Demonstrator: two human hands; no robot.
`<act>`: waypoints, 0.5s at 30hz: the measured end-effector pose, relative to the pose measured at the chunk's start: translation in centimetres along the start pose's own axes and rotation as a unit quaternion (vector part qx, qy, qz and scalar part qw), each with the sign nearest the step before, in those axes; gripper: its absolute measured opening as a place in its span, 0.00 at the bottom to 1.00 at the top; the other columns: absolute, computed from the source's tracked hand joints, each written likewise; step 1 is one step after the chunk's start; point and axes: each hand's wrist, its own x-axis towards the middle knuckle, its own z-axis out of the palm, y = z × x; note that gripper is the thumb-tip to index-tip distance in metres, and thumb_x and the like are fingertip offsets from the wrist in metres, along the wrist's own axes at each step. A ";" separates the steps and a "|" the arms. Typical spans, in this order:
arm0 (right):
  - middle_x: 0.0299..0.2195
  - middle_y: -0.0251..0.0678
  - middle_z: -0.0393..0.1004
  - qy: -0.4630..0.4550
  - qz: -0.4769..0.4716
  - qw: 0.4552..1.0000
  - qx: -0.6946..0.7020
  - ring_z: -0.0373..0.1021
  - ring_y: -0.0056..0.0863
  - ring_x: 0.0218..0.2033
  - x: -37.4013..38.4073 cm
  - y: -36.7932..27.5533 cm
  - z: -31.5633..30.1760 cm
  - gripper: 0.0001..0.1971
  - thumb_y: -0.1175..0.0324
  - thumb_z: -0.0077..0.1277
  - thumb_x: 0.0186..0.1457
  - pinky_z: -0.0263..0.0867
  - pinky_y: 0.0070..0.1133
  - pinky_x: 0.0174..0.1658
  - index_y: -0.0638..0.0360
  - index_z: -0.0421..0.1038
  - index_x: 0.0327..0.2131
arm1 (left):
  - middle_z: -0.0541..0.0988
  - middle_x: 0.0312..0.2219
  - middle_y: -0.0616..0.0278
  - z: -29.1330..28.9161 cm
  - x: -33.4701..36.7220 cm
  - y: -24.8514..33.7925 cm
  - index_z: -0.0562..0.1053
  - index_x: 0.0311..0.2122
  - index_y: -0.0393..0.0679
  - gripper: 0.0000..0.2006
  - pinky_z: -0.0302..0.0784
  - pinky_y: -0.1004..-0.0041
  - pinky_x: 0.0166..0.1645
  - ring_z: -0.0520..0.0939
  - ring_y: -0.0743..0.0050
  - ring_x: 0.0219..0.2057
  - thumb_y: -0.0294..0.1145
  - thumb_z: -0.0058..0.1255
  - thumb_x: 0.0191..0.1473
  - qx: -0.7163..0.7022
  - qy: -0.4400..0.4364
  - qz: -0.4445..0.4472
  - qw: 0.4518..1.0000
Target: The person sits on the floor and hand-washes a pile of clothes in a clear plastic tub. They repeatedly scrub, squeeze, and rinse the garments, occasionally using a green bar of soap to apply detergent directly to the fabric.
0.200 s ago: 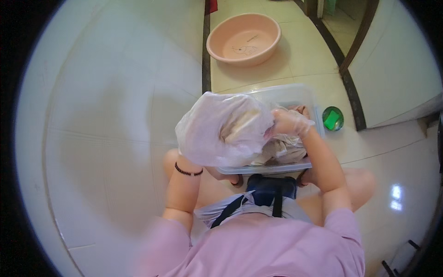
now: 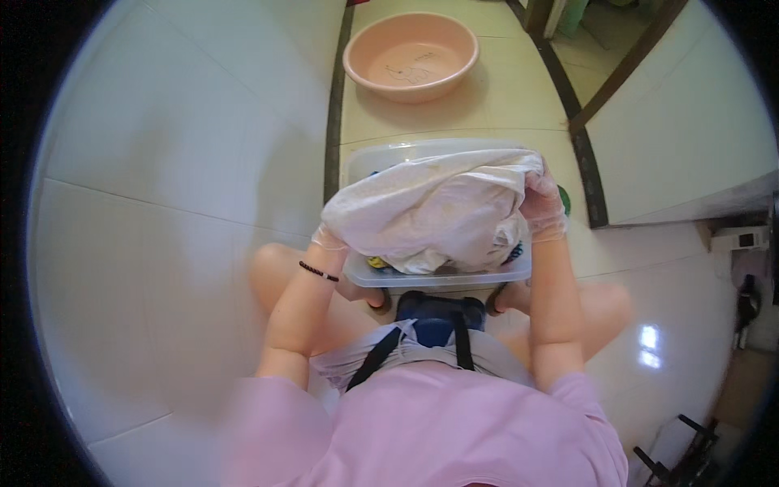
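Note:
A large whitish cloth [image 2: 430, 199] hangs in loose folds between my two hands; its kind cannot be made out. It lies over a clear plastic tub [image 2: 442, 280] and hides most of the inside. My left hand [image 2: 329, 235], in a thin clear glove, holds the left end, its fingers tucked behind the fabric. At the upper right end, my right hand [image 2: 545, 204], gloved the same way, has its fingers closed round the edge. Below the cloth show a yellow patterned piece [image 2: 378, 262] and a dark striped piece [image 2: 514, 253] in the tub.
Beyond the tub stands a round peach basin [image 2: 411, 69] on the tiled floor. A green object [image 2: 564, 200] is partly hidden behind my right hand. The white wall [image 2: 187, 162] runs close on the left. A doorway [image 2: 604, 49] opens at the far right, with dark folded metal legs [image 2: 690, 446] lower right.
The cloth, bunched up over my left hand before, is now drawn out wide across the tub. My right hand has moved to its right end and raised that edge. The view has shifted slightly.

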 end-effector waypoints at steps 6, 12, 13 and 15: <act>0.45 0.46 0.67 0.167 0.040 0.983 0.061 0.64 0.32 0.46 -1.8 -0.4 0.2 0.23 0.59 0.39 0.57 0.58 0.25 0.52 0.64 0.58 0.52 | 0.63 0.53 0.52 4.4 0.8 -8.8 0.56 0.55 0.38 0.34 0.58 0.63 0.57 0.62 0.59 0.54 0.51 0.46 0.50 -0.057 0.046 0.032 0.997; 0.30 0.47 0.70 0.137 -0.139 0.784 -0.589 0.68 0.39 0.34 -3.8 10.0 5.3 0.16 0.64 0.45 0.52 0.64 0.28 0.40 0.67 0.66 0.40 | 0.73 0.40 0.63 5.1 5.4 -14.9 0.68 0.45 0.44 0.26 0.68 0.65 0.48 0.72 0.69 0.44 0.56 0.42 0.51 -0.160 0.215 -0.040 0.963; 0.25 0.47 0.70 0.155 -0.249 0.640 -0.710 0.70 0.42 0.30 -4.3 12.3 5.6 0.15 0.64 0.49 0.49 0.65 0.28 0.35 0.67 0.68 0.36 | 0.73 0.38 0.65 4.0 5.4 -15.8 0.68 0.45 0.45 0.23 0.69 0.67 0.45 0.72 0.72 0.42 0.53 0.42 0.52 -0.163 0.166 -0.016 0.972; 0.21 0.47 0.70 0.055 -0.231 0.699 -0.675 0.69 0.44 0.26 -4.7 12.0 7.8 0.15 0.63 0.51 0.47 0.64 0.30 0.32 0.67 0.69 0.33 | 0.72 0.34 0.68 2.2 4.1 -16.4 0.68 0.45 0.48 0.19 0.70 0.73 0.41 0.72 0.78 0.37 0.49 0.42 0.55 -0.161 0.082 0.030 0.983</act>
